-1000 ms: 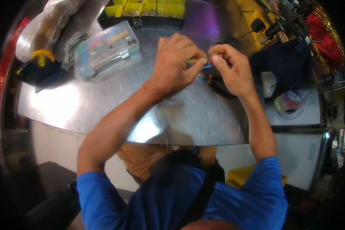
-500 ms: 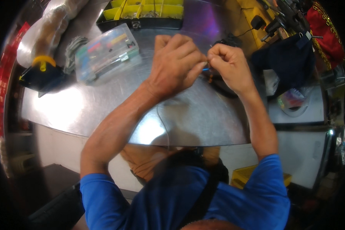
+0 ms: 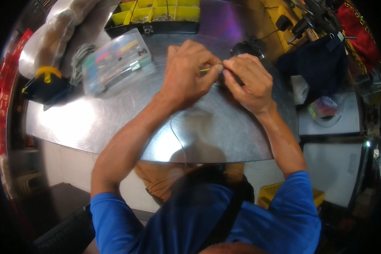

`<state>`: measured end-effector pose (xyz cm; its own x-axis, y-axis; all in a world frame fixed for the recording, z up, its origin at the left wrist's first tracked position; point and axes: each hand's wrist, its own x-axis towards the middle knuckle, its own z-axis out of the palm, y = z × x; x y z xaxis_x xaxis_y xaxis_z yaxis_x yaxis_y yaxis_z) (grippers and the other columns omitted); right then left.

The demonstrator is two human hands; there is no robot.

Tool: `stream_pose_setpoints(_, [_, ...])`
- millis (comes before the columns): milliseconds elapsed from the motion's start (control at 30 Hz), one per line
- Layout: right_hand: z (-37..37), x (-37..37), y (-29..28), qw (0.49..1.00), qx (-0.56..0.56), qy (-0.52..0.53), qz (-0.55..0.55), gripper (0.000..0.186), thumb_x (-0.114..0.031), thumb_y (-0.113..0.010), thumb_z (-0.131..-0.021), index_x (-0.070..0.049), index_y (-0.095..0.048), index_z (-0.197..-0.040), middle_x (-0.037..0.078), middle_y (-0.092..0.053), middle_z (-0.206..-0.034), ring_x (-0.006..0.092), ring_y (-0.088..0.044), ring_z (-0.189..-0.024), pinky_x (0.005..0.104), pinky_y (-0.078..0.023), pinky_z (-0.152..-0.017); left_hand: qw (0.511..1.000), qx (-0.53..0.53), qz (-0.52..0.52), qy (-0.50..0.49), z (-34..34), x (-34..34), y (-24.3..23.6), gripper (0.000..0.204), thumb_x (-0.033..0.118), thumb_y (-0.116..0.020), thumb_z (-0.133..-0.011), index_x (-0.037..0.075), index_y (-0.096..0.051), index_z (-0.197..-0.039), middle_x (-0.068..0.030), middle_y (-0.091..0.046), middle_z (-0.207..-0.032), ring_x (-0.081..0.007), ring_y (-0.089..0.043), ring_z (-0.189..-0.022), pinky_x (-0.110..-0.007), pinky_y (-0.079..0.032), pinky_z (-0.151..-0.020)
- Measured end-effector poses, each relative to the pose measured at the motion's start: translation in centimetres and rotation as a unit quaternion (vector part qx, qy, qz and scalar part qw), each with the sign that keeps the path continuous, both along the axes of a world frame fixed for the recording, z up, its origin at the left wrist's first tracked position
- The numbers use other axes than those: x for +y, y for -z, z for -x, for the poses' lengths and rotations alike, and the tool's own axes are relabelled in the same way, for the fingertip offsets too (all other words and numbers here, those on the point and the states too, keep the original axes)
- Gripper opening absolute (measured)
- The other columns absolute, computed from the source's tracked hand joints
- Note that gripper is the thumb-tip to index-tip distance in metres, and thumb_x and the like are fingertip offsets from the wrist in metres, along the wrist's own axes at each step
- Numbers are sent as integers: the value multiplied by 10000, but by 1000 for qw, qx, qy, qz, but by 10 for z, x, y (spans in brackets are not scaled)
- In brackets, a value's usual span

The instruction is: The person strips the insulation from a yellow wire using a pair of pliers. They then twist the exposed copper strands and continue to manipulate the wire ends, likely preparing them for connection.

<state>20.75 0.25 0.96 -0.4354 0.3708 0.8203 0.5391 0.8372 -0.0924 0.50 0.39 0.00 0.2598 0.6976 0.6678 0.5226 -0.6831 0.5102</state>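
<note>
Over the shiny metal table [image 3: 114, 122], my left hand [image 3: 188, 74] and my right hand [image 3: 247, 80] meet fingertip to fingertip. Between them they pinch a thin yellow wire [image 3: 207, 69]; only a short piece shows between the fingers. Behind my right hand lies a dark round object [image 3: 246, 48], mostly hidden. Both hands hover just above the tabletop at its far middle.
A clear plastic box of small coloured parts [image 3: 114, 61] lies left of my hands. A black tray with yellow bins [image 3: 156, 15] stands at the back. A wrapped bundle [image 3: 51, 42] and a black-and-yellow tool [image 3: 46, 82] lie far left. Dark cloth [image 3: 321, 67] hangs at the right.
Both hands have stayed together on the wire, their fingers shifting slightly. The view has tipped a little, so the table sits lower in the picture.
</note>
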Motion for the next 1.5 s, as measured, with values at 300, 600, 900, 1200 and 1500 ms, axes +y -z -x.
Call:
stream_pose_setpoints(300, [1, 1, -3, 991, -22, 24, 129, 43, -70, -703, -913, -28, -715, -918, 73, -718, -867, 219, -679, -786, 399, -486, -811, 995, 61, -81, -20, 2, -1, 0, 89, 188, -776, -854, 111, -735, -872, 12, -652, -858, -193, -593, -917, -385, -351, -887])
stream_pose_setpoints(600, [-12, -1, -30, 923, -21, -10, 384, 108, -88, -733, -901, 5, -712, -952, 100, -711, -855, 261, -699, -801, 380, -536, -811, 991, 114, -64, 8, 4, 0, -4, 92, 200, -766, -864, 117, -740, -892, -9, -677, -886, -203, -610, -976, -400, -376, -897])
stream_pose_setpoints(900, [-20, 2, -8, 992, -91, -75, 45, 203, -21, -827, -797, -10, -728, -974, 98, -737, -913, 258, -733, -835, 420, -620, -895, 889, -119, 386, 216, 12, 8, 4, 239, 274, -755, -982, 35, -747, -972, -3, -712, -883, -84, -602, -851, -279, -483, -796])
stream_pose_setpoints(1200, [-20, 2, -5, 991, -100, -84, -36, 236, -94, -858, -803, -21, -733, -989, 98, -745, -946, 222, -745, -846, 412, -641, -866, 843, -170, 454, 234, 10, 5, 6, 226, 261, -730, -1005, 36, -747, -985, 0, -707, -862, -54, -597, -780, -224, -474, -712])
stream_pose_setpoints(1500, [-15, -2, -17, 992, -90, -86, -36, 156, -37, -790, -814, -13, -689, -930, 104, -699, -842, 269, -718, -794, 443, -603, -842, 777, -287, 499, 255, 2, -7, 10, 173, 210, -699, -1022, 41, -730, -1013, 16, -703, -886, -45, -604, -786, -217, -502, -721])
